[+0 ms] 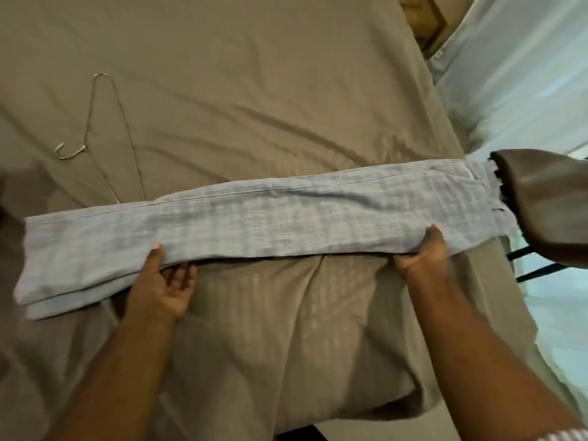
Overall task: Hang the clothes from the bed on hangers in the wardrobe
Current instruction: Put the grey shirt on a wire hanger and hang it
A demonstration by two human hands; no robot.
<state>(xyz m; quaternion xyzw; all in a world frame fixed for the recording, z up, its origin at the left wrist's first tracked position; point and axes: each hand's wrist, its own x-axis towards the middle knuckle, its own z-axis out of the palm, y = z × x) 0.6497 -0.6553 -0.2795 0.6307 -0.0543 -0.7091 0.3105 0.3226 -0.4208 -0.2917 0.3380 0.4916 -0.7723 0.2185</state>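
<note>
Light grey-blue checked trousers [254, 218] lie folded lengthwise across the bed, waistband at the right. My left hand [165, 278] holds their near edge toward the leg end, thumb on top and fingers under the cloth. My right hand [423, 253] grips the near edge closer to the waistband, thumb on top, fingers curled beneath. A thin wire hanger [105, 128] lies flat on the sheet beyond the trousers at the left, its lower end hidden under them.
The bed [254, 90] has a tan sheet, and a tan pillow [286, 329] bulges between my forearms. A brown chair back [547, 205] stands at the bed's right edge. Pale curtains [525, 74] hang at the right.
</note>
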